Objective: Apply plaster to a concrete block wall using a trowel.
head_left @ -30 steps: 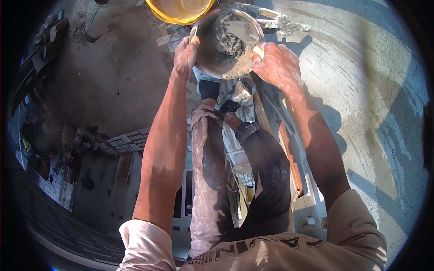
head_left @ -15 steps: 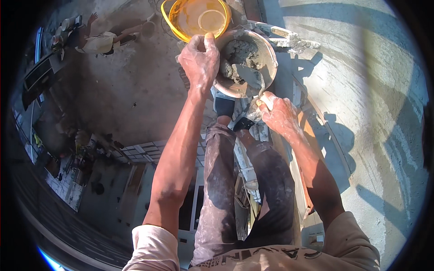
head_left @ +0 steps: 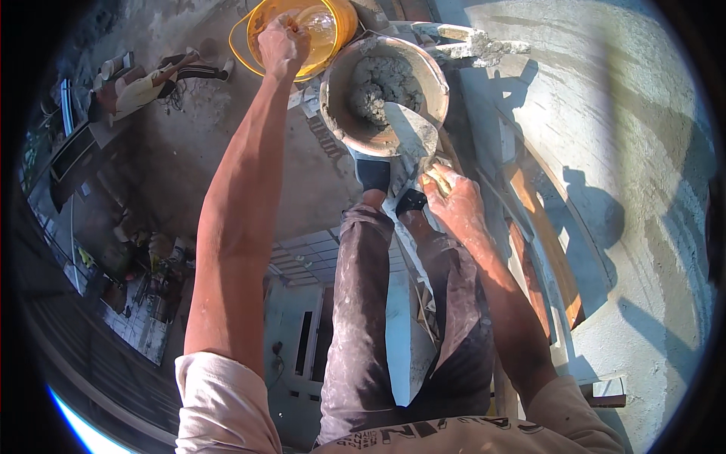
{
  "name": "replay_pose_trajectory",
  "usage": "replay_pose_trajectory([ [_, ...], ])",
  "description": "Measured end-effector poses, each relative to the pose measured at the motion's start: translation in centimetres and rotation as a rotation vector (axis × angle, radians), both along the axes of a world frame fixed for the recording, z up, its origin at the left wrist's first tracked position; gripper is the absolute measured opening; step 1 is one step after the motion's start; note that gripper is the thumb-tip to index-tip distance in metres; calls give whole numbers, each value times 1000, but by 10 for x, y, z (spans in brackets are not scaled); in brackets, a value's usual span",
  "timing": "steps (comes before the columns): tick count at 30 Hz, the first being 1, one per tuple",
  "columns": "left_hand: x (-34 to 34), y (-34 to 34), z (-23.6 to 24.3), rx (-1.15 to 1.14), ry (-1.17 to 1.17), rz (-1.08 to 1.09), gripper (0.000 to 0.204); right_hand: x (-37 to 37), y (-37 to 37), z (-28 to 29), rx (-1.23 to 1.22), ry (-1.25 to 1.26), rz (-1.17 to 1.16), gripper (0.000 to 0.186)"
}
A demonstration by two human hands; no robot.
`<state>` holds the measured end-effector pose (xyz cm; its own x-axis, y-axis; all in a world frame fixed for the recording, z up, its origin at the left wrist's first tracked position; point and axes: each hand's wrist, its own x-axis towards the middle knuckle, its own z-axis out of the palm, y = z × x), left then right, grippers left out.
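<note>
My left hand [head_left: 283, 47] is closed over the near left part of a yellow bucket [head_left: 342, 23], its fingers curled and partly hidden. Whatever they hold, if anything, cannot be made out. Cloudy liquid and a pale round shape show inside that bucket. Beside it stands a round mortar-stained bucket [head_left: 330, 113] with lumpy grey mortar [head_left: 386, 79] in it. My right hand [head_left: 455, 203] grips the handle of a trowel [head_left: 412, 130]. The trowel's mortar-smeared blade lies over the near right rim of the mortar bucket.
My feet stand high on narrow planks next to a rough grey wall [head_left: 643, 227]. Wooden boards [head_left: 546, 246] run along the right. A mortar-caked bar [head_left: 484, 47] juts out behind the bucket. Far below on the left, another person [head_left: 144, 91] is on the ground.
My left hand has moved left and away from me, from beside the mortar bucket to over the yellow bucket. Both buckets sit further left in view. My right hand still grips the trowel.
</note>
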<state>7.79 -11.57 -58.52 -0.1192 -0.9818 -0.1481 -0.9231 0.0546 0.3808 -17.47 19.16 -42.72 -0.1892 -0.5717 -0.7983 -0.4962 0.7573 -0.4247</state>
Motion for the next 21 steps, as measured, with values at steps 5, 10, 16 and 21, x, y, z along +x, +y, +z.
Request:
replay_pose_trajectory([
  [5,5,-1,69,178,108,142,22,-10,7,4,40,-34,-43,51],
  [10,9,29,139,188,120,56,21,-10,4,12,-16,-36,-114,52],
  [16,1,86,160,91,123,-99,8,-9,-12,26,-3,-80,-143,52],
  [21,-3,83,167,334,243,246,10,-17,-8,29,-61,-62,-144,53],
])
